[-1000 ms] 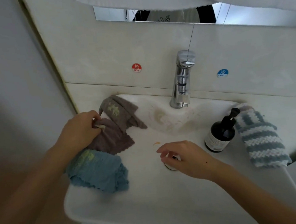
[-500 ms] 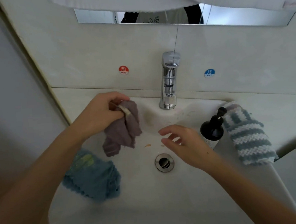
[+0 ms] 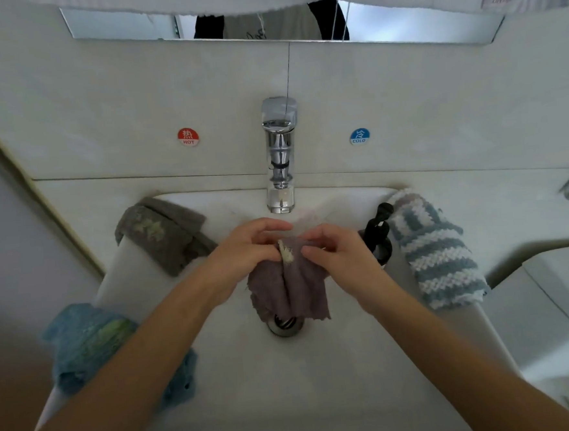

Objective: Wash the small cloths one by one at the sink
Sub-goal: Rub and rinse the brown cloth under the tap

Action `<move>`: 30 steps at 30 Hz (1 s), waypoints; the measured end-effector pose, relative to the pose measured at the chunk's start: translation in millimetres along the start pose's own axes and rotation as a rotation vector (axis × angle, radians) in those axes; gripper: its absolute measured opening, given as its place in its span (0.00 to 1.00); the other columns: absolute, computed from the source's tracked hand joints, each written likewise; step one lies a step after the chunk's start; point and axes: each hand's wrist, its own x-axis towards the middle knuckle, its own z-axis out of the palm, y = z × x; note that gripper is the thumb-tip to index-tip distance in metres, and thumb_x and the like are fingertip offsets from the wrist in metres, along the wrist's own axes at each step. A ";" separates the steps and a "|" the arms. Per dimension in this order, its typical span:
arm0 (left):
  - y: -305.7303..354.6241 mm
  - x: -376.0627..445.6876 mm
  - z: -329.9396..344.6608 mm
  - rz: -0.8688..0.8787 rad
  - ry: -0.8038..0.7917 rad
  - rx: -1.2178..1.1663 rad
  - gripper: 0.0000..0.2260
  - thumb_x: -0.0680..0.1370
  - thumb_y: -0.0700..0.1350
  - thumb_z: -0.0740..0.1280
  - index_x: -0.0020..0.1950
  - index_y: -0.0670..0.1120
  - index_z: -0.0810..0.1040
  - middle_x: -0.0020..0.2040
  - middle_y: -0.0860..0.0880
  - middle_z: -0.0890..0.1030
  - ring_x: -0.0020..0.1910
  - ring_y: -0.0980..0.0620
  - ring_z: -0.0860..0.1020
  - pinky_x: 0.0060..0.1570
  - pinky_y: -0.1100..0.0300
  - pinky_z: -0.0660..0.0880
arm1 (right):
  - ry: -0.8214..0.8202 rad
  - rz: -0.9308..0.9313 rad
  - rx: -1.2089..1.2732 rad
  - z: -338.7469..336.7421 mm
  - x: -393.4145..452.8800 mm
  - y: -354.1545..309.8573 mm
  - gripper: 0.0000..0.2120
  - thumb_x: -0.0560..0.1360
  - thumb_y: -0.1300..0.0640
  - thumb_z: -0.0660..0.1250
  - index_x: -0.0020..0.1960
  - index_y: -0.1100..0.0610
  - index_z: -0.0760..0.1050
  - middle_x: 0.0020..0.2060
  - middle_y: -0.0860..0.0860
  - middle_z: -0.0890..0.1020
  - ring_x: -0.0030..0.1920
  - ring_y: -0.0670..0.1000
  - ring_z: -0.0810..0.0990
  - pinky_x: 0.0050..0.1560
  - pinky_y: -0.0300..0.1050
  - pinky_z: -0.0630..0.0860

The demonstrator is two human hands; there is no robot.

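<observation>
Held cloth (image 3: 290,289) at frame centre, below tap (image 3: 280,155), over drain (image 3: 285,324) in sink (image 3: 321,381). Two cloths (image 3: 163,234) (image 3: 93,343) on left rim, upper and lower. Bottle (image 3: 379,235), then another cloth (image 3: 437,251), on right rim.

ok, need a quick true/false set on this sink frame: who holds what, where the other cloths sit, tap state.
1. Both hands, left hand and right hand, pinch the small mauve cloth over the white sink. True.
2. Water streams from the chrome tap. False: no water shows at the spout.
3. The blue fuzzy cloth lies on the sink's left rim. True.
4. The grey-brown cloth hangs from the tap. False: it is draped on the rim's back-left corner.
5. The blue-and-white striped cloth sits right of the dark pump bottle. True.
</observation>
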 end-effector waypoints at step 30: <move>-18.9 -6.1 19.1 0.178 0.193 0.161 0.09 0.74 0.44 0.72 0.52 0.47 0.78 0.46 0.50 0.81 0.45 0.54 0.81 0.47 0.60 0.78 | 0.255 -0.638 -0.385 -12.6 40.2 -85.3 0.26 0.79 0.44 0.61 0.73 0.53 0.66 0.72 0.50 0.69 0.73 0.48 0.65 0.72 0.43 0.62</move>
